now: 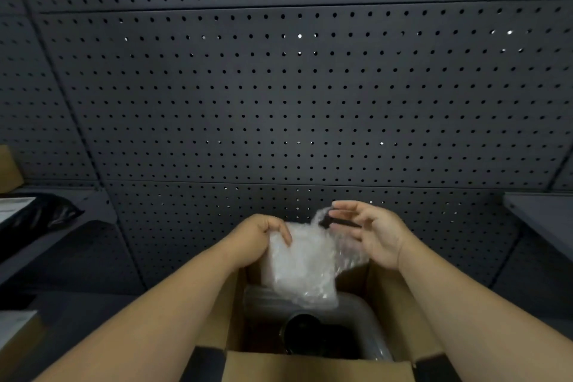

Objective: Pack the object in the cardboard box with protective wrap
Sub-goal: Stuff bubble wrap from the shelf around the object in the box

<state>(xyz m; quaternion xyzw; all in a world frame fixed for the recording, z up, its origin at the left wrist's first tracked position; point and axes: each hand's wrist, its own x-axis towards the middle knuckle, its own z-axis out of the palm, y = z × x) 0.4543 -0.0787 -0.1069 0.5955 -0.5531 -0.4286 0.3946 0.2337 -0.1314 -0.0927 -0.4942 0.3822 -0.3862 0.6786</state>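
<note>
Both hands over cardboard box (400, 313): left hand (260, 237) grips bubble wrap (302, 270), right hand (369, 232) fingers loose, touching a dark object (336, 222).

We face a dark grey pegboard wall (279, 96) under dim light, grey shelf (539, 214) far right.

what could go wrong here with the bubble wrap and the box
1. The left hand grips only the top edge of the bubble wrap; the right hand looks loosely open near a dark piece at its upper corner, so the sheet could slip.
2. The wrap hangs above the cardboard box, not around the dark object inside, which may end up unprotected.
3. The wrap could snag on the box rim going in.
</note>
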